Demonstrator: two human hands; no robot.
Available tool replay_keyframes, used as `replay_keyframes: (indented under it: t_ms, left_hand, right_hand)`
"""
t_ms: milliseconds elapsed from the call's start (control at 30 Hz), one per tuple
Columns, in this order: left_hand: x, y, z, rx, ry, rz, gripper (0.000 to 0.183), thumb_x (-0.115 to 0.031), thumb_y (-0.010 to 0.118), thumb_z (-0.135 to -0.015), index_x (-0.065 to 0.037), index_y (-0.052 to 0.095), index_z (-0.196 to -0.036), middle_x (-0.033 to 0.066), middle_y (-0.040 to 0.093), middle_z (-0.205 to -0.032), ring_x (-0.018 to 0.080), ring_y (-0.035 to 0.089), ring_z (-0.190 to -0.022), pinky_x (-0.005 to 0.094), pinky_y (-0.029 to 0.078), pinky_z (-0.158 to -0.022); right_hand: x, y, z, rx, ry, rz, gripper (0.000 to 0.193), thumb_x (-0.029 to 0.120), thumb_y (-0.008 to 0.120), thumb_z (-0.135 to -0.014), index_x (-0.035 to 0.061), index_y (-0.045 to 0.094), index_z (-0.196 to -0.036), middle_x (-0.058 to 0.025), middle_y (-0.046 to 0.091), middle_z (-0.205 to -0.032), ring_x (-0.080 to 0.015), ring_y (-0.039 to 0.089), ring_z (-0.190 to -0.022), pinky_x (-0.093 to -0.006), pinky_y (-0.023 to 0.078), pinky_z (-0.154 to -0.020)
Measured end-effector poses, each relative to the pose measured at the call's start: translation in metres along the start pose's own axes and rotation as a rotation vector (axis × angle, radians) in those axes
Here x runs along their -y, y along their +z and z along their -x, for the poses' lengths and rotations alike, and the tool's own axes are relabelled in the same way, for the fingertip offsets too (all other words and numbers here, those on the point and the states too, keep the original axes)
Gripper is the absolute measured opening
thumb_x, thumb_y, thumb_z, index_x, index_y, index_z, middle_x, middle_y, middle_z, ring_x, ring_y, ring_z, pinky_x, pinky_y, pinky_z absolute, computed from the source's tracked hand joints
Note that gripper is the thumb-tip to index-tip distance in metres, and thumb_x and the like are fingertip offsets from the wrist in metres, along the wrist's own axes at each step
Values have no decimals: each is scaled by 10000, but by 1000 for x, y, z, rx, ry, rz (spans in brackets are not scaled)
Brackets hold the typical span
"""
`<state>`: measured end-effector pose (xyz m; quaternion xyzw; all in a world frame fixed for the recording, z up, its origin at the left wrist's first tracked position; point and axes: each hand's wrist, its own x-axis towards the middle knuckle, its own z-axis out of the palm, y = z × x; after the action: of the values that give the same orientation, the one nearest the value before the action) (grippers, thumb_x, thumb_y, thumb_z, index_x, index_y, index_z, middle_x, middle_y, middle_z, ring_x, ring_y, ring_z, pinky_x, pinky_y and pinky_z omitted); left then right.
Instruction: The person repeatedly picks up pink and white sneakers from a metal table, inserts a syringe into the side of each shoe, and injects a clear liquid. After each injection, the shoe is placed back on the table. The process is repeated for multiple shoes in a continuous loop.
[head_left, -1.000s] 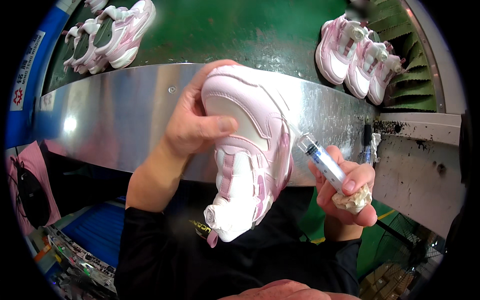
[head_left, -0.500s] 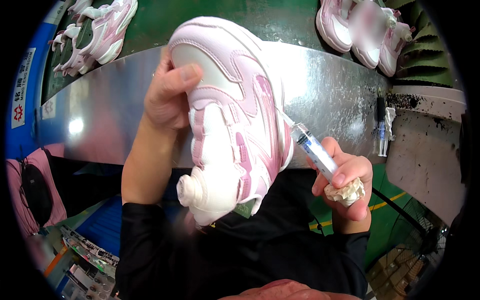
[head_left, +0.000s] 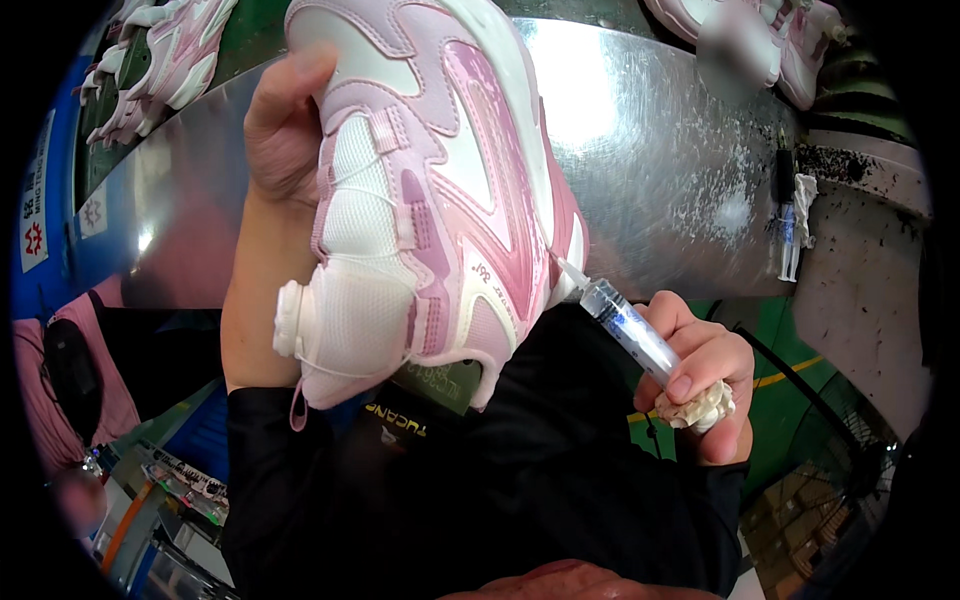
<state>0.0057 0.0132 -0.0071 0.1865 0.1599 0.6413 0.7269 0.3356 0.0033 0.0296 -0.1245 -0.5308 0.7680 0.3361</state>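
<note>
Pink sneaker point(head_left: 440, 190) gripped in left hand point(head_left: 285, 130), syringe point(head_left: 625, 325) tip touching.

- Shoe point(head_left: 430, 190) held up in left hand point(head_left: 285, 130), in front of the metal bench point(head_left: 660, 170).
- Syringe point(head_left: 625, 325) in right hand point(head_left: 700, 375), right of the shoe, tip touching its lower right edge.
- More shoes point(head_left: 165, 60) behind bench, far left; another pair point(head_left: 760, 40) far right.
- Small bottle point(head_left: 790, 225) at bench's right end.

Glossy metal bench point(head_left: 650, 150); seemingly mesh-and-leatherette shoe point(head_left: 430, 200)
</note>
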Motion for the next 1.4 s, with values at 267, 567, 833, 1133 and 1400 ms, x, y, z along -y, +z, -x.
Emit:
replay_keyframes:
  t_ms: [267, 567, 833, 1133, 1400]
  left_hand:
    - [1, -4, 4, -214, 0, -67, 398, -204, 581, -798, 33, 570, -1117, 169, 642, -1056, 269, 643, -946, 410, 520, -869]
    - [-2, -9, -1, -177, -4, -65, 403, -231, 579, -807, 26, 569, -1117, 164, 644, -1051, 270, 643, -945, 413, 516, -874]
    - [-5, -11, -5, -158, -17, -63, 405, -251, 575, -814, 23, 567, -1113, 160, 646, -1047, 271, 643, -943, 416, 514, -876]
    - [-7, -17, -9, -127, -42, -50, 409, -273, 571, -823, 20, 566, -1108, 155, 647, -1042, 273, 643, -942, 420, 510, -879]
    - [-9, -18, -7, -88, -98, -57, 413, -293, 568, -831, 17, 564, -1105, 152, 649, -1038, 275, 642, -941, 423, 508, -882]
  right_hand:
    - [-9, -5, 4, 69, -55, 2, 555, 508, 748, -694, 35, 644, -966, -34, 661, -755, -151, 446, -662, -282, 327, -643]
    - [-8, -4, 10, 68, -66, 53, 548, 513, 743, -697, 35, 651, -948, -21, 653, -718, -146, 429, -602, -289, 313, -601]
    - [-12, -7, 15, 43, -72, 18, 560, 527, 742, -690, 31, 651, -934, -26, 650, -713, -152, 425, -615, -290, 313, -603]
    - [-18, -7, 15, 43, -97, 24, 545, 515, 743, -698, 39, 652, -948, -19, 654, -727, -153, 418, -630, -288, 315, -608]
    - [-24, -2, 21, 61, -134, 118, 495, 463, 760, -701, 51, 657, -956, 1, 667, -747, -147, 408, -616, -281, 312, -601]
